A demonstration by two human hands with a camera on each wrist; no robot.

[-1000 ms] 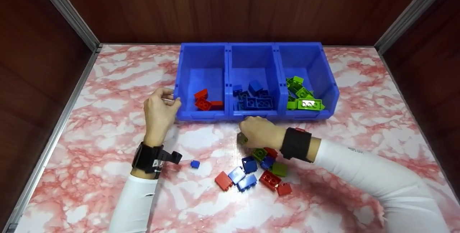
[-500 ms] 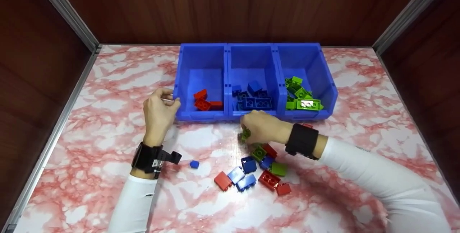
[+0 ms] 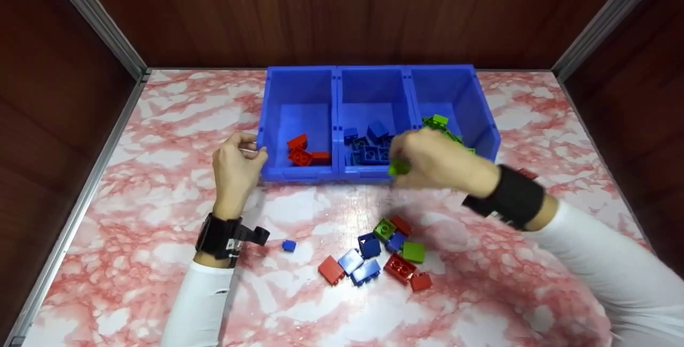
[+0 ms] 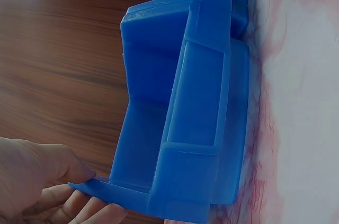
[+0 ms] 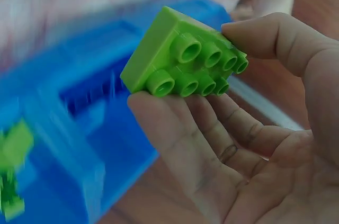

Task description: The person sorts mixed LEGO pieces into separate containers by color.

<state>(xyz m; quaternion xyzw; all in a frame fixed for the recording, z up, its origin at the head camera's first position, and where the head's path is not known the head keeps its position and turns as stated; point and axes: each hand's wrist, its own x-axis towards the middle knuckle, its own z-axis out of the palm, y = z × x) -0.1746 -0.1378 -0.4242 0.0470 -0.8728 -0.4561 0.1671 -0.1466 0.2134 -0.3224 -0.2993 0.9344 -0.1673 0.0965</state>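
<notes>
Three blue bins stand joined in a row in the head view. My left hand (image 3: 238,168) pinches the outer side wall of the left bin (image 3: 272,114), with the thumb on one face and fingers on the other in the left wrist view. Red bricks (image 3: 301,157) lie inside that bin. My right hand (image 3: 441,157) holds a green toy brick (image 5: 175,54) between thumb and fingers, its studs showing in the right wrist view. It hovers over the front of the middle bin (image 3: 363,175) and the right bin (image 3: 489,122), hiding part of their blue and green bricks.
On the marbled table (image 3: 256,304), a loose group of red, blue and green bricks lies in front of the bins, including a red brick (image 3: 331,270) and a green brick (image 3: 413,252). A small blue brick (image 3: 288,245) sits apart, nearer my left wrist. Wooden panels (image 3: 342,15) enclose the table.
My right hand has lifted from the table in front of the middle bin, moving up and right with the green brick. My left hand stays at the left bin's wall.
</notes>
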